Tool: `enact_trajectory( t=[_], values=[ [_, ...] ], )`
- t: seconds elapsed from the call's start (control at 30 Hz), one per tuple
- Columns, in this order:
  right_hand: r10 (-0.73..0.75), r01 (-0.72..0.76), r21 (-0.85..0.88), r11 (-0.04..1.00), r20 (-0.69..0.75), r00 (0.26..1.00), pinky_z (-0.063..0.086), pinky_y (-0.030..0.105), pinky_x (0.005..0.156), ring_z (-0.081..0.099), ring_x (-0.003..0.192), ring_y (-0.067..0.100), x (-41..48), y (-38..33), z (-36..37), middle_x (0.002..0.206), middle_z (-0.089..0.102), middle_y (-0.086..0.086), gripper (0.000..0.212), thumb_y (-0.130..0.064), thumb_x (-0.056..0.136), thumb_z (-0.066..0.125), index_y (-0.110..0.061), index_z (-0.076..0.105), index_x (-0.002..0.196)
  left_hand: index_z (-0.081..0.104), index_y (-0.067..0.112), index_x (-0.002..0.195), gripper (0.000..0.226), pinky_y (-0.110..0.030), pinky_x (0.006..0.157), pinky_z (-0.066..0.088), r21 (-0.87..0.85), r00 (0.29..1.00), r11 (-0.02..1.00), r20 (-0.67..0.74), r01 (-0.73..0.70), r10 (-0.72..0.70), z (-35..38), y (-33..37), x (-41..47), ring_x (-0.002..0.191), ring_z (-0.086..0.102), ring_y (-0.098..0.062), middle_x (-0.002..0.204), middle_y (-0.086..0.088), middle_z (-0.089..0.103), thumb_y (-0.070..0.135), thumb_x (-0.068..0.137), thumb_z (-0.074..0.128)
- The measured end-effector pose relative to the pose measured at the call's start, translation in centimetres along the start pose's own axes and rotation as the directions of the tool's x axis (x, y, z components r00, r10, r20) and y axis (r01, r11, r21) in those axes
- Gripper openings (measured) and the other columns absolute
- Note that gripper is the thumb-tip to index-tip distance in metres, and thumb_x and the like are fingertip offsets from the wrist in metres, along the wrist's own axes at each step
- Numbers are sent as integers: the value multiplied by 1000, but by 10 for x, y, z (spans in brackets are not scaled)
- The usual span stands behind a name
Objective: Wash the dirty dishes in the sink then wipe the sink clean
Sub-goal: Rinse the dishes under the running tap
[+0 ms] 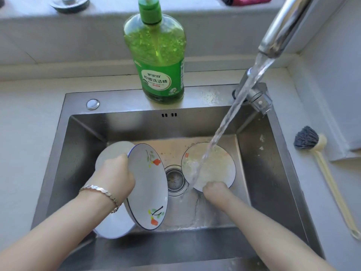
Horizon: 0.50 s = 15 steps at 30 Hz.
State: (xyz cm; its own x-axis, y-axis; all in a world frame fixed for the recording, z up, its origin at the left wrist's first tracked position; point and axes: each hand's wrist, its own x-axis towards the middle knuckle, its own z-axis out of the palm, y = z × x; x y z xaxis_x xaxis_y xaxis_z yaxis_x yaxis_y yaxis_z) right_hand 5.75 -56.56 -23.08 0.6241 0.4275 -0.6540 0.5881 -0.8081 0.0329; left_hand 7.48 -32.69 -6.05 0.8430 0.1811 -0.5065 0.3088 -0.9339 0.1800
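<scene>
The person's left hand (115,177) grips the flowered plate (146,184) by its left rim. The fingers curl over the edge and the plate stands tilted on its side above the left half of the sink (82,145), probably so that it drains and stays out of the running water. A plain plate (109,223) sits behind that hand and wrist. The pictures do not show whether the hand also holds it or whether it leans on the sink wall.

The right hand (214,189) closes on the near rim of the dirty plate (211,165), which lies low at the right of the drain (175,178). It is angled so the water (224,130) from the tap (283,26) falls across its smeared face and runs off toward the drain. This looks like a rinse before any soaping, since the soap bottle (156,55) stands on the back ledge of the sink and the brush (312,145) lies on the bench at the right, neither one touched.

The fingertips of both hands are hidden behind the plates they grip. The water blurs the dirty plate's pattern, so only an orange mark shows at its left edge. Residue speckles the sink floor and right wall, so wiping is some way off. At the top of the frame, a round metal piece (68,2) and a pink cloth (248,0) are cut off.
</scene>
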Motion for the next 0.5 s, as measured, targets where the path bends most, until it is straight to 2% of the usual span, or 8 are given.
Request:
enact_trajectory(
  t=[0.07, 0.1, 0.13, 0.2, 0.27, 0.33, 0.4, 0.5],
  values=[
    [-16, 19, 14, 1000, -166, 986, 47, 18, 46, 66, 59, 12, -19, 2, -20, 63, 66, 9, 36, -26, 41, 87, -3, 68, 63, 45, 6, 86, 11, -26, 47, 43, 2, 1000, 1000, -5, 3, -3, 0, -2, -2, 54, 58, -31, 66, -12, 53, 2, 83, 35],
    [-1, 21, 105, 994, -186, 983, 37, 14, 33, 57, 40, 9, -29, 2, -29, 45, 57, 3, 46, -30, 15, 88, -7, 61, 44, 45, 6, 86, 11, -27, 47, 45, -2, 1000, 1000, -9, 6, -6, -1, -3, -4, 55, 59, -32, 67, -12, 53, 2, 83, 35],
    [37, 15, 204, 979, -245, 969, 31, 14, 29, 53, 34, 10, -36, 6, -30, 39, 52, 1, 49, -30, 6, 86, -9, 56, 39, 46, 6, 87, 11, -29, 48, 48, -9, 1000, 1000, -10, 11, -11, -1, -4, -7, 56, 60, -32, 68, -13, 54, 2, 83, 36],
    [49, 39, 325, 945, -260, 964, 38, 20, 40, 60, 51, 15, -56, 11, -34, 53, 59, 2, 37, -25, 32, 86, -14, 58, 53, 46, 6, 84, 11, -33, 51, 53, -32, 1000, 999, -1, 21, -21, -2, -4, -11, 54, 62, -32, 69, -14, 56, 2, 83, 36],
    [257, -75, 591, 803, -230, 939, 33, 26, 52, 55, 66, 21, -71, 23, -32, 64, 53, -1, 24, -21, 67, 70, -23, 47, 62, 43, 7, 79, 11, -32, 47, 53, -63, 1000, 998, 5, 25, -25, -1, -4, -15, 49, 63, -31, 68, -14, 56, 1, 83, 36],
    [387, -55, 803, 594, -224, 895, 25, 21, 45, 39, 52, 11, -88, 34, -28, 56, 39, -8, 36, -17, 70, 68, -24, 35, 56, 39, 10, 71, 16, -24, 36, 42, -103, 1000, 995, 1, 18, -18, 2, -4, -18, 43, 62, -28, 66, -14, 55, -1, 83, 35],
    [525, -22, 909, 417, -220, 822, 29, 19, 44, 30, 47, 5, -106, 45, -33, 52, 35, -9, 42, -10, 67, 71, -23, 34, 54, 37, 12, 69, 20, -18, 31, 34, -151, 1000, 988, -4, 15, -16, 7, -4, -22, 38, 60, -25, 61, -14, 55, -2, 83, 35],
    [671, -45, 973, 228, -124, 731, 29, 24, 47, 42, 53, 12, -134, 67, -37, 58, 47, 0, 33, -8, 74, 71, -15, 42, 59, 46, 11, 79, 16, -23, 35, 43, -254, 999, 966, 26, 41, -35, 25, -2, -25, 42, 61, -28, 59, -16, 59, -1, 84, 38]
  ],
)
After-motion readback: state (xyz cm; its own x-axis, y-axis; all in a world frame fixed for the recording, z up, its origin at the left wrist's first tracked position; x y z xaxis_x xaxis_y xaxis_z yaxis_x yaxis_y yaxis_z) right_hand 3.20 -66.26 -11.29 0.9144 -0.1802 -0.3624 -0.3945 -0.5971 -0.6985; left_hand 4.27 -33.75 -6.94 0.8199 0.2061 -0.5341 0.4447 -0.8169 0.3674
